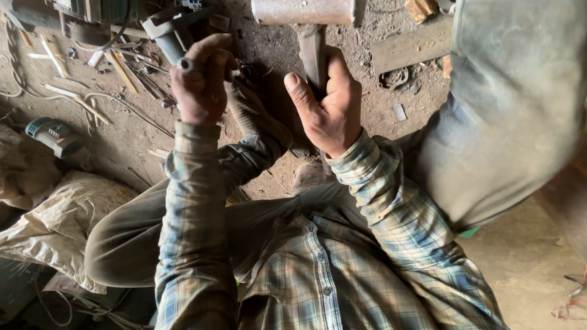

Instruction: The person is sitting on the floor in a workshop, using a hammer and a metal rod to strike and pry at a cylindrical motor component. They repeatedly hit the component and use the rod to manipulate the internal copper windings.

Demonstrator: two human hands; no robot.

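Hands (269,98) grip mallet (309,24), sacks (61,214) closed

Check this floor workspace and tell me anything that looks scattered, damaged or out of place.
Loose rods and small tools lie strewn at all angles on the dirt floor, with a cable running through them. A blue-capped power tool lies on its side by the sacks. The mallet in the right hand looks worn and dusty.

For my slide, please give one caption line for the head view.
Seated person's right hand grips a mallet by its handle; left hand holds a small metal rod.
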